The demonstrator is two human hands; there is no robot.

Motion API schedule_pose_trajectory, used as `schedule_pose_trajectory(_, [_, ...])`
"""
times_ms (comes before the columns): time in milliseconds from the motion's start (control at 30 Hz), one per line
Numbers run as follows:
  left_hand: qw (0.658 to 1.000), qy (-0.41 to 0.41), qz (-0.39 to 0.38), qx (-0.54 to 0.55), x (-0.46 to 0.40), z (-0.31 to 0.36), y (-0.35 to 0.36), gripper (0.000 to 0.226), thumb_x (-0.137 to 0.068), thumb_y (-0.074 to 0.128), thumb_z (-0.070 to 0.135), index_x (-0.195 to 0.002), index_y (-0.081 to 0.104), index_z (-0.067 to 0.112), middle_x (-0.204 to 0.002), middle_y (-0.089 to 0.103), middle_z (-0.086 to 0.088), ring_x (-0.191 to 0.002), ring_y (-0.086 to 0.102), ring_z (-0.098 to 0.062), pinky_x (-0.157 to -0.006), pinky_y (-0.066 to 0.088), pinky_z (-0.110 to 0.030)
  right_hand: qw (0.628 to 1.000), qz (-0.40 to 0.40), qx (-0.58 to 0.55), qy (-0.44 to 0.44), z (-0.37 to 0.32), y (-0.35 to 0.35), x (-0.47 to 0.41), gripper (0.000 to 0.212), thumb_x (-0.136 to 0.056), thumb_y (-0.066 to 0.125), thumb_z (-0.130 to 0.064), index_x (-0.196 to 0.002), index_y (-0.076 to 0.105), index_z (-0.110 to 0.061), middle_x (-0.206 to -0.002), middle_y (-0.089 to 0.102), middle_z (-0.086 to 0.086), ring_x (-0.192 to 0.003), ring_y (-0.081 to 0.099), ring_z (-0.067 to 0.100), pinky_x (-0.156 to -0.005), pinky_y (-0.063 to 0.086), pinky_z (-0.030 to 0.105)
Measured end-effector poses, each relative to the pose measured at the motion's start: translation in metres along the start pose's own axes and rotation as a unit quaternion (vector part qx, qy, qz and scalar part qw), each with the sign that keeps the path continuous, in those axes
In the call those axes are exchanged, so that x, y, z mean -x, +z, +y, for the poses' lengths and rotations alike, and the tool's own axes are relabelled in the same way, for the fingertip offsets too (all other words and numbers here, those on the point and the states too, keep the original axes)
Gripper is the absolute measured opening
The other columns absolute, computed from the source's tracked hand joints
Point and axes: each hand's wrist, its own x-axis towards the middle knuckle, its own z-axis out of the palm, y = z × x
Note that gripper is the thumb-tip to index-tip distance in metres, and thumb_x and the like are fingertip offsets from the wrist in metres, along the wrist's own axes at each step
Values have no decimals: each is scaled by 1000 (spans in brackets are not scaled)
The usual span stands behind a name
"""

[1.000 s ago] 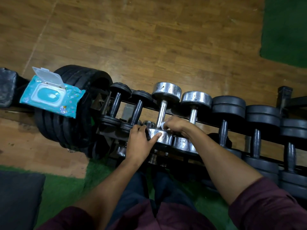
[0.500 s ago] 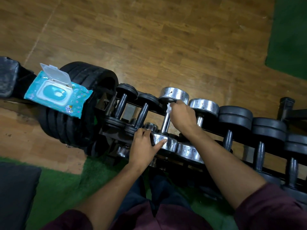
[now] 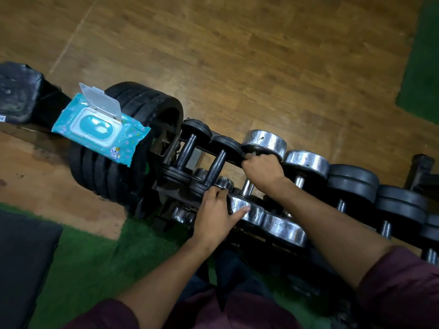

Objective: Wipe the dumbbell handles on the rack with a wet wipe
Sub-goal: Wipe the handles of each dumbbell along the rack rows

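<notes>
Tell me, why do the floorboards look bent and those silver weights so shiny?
Head view: the wide-angle lens curves the floor lines near the edges; overhead light glints off the chrome dumbbell ends, while the black dumbbells stay dull; corners are dim, and everything looks fairly sharp, hands included.

Our right hand (image 3: 262,170) reaches farthest forward, fingers (image 3: 249,159) curled down into a closed grip, knuckles up and the back of the hand facing us. Our left hand (image 3: 217,216) lies lower and nearer, palm down, its fingers (image 3: 240,211) extended and spread, pressing flat. Both forearms are bare and stretch out from dark red sleeves (image 3: 401,288), the right arm crossing diagonally from the lower right.
</notes>
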Motion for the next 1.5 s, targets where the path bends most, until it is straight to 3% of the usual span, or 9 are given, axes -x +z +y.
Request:
schedule_pose_trajectory(400, [1000,8,6,4,-2,-1,2,88,-81,60,77,-135,59,8,-127,52,-4,-124,46,-20,-102,46,-30,993,-112,-43,-8,-20,10,-6,31,-99,46,-15,-122,66,-17,-125,62,9,-113,62,33,-72,39,37])
schedule_pose_trajectory(600, [1000,9,3,18,-1,-2,2,83,-82,62,75,-133,60,8,-128,52,-7,-126,45,-23,-104,47,-35,959,-126,-249,-52,-6,26,7,35,-91,52,-19,-116,69,-37,-127,67,-3,-114,62,24,-84,51,36])
schedule_pose_trajectory(700, [1000,6,-2,15,-1,-1,1,86,-82,62,75,-135,59,7,-133,50,-10,-130,43,-25,-106,46,-37,919,-94,-382,-42,5,33,29,38,-85,53,-6,-103,76,-31,-119,68,-10,-110,62,15,-92,51,36])
schedule_pose_trajectory(900, [1000,-8,-19,11,0,2,-3,98,-78,49,83,-139,55,7,-139,48,-10,-136,39,-25,-108,45,-38,860,-18,-498,106,12,57,69,20,-88,65,-10,-97,77,-23,-100,65,-5,-89,61,10,-81,49,28])
schedule_pose_trajectory(1067, [1000,-14,-13,16,2,5,-3,100,-76,46,84,-137,57,6,-133,51,-8,-130,44,-24,-104,47,-35,772,-89,-591,216,-3,81,61,8,-85,72,-14,-91,73,-20,-84,68,-1,-74,63,16,-65,47,28])
schedule_pose_trajectory(1167, [1000,-11,-6,24,3,5,-2,88,-81,59,75,-135,59,6,-131,52,-8,-128,45,-24,-103,47,-35,655,-127,-701,253,-7,83,47,22,-87,63,5,-76,63,-14,-64,55,6,-47,51,13,-48,43,24])
schedule_pose_trajectory(1267, [1000,-18,-6,24,4,6,-1,85,-82,61,73,-135,59,6,-132,51,-8,-128,44,-24,-104,45,-35,536,-141,-778,296,-3,87,36,25,-91,52,10,-84,62,-12,-67,60,11,-53,53,13,-51,47,25])
schedule_pose_trajectory(1400, [999,-38,-5,27,7,10,0,93,-80,54,78,-138,57,5,-134,50,-8,-131,43,-24,-107,44,-36,580,-189,-748,262,-1,83,42,19,-93,52,5,-95,61,-12,-55,56,6,-41,42,11,-39,30,18])
schedule_pose_trajectory(1500, [999,-43,-5,30,8,11,1,89,-84,60,72,-142,54,6,-139,48,-8,-135,40,-23,-109,43,-38,610,-198,-731,236,8,73,47,16,-91,60,5,-102,64,-6,-65,61,13,-45,50,13,-39,38,20])
